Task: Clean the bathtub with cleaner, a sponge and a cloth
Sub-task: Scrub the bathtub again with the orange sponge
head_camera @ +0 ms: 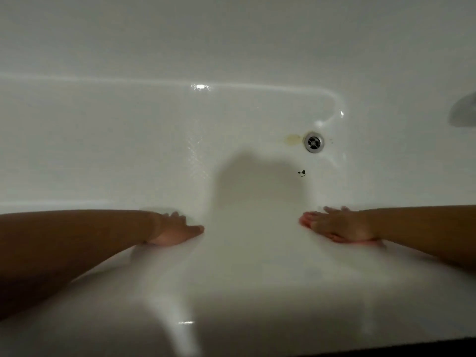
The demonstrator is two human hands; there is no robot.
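Observation:
I look down into a white bathtub. My left hand rests on the tub's near rim at the left, its fingers hanging over the inner edge. My right hand lies flat on the same rim at the right, fingers straight and pointing left. Neither hand holds anything. No cleaner, sponge or cloth shows in view.
A metal drain sits in the tub floor at the right, with a yellowish stain just left of it. A small dark speck of debris lies below the drain. A grey fitting shows at the right edge.

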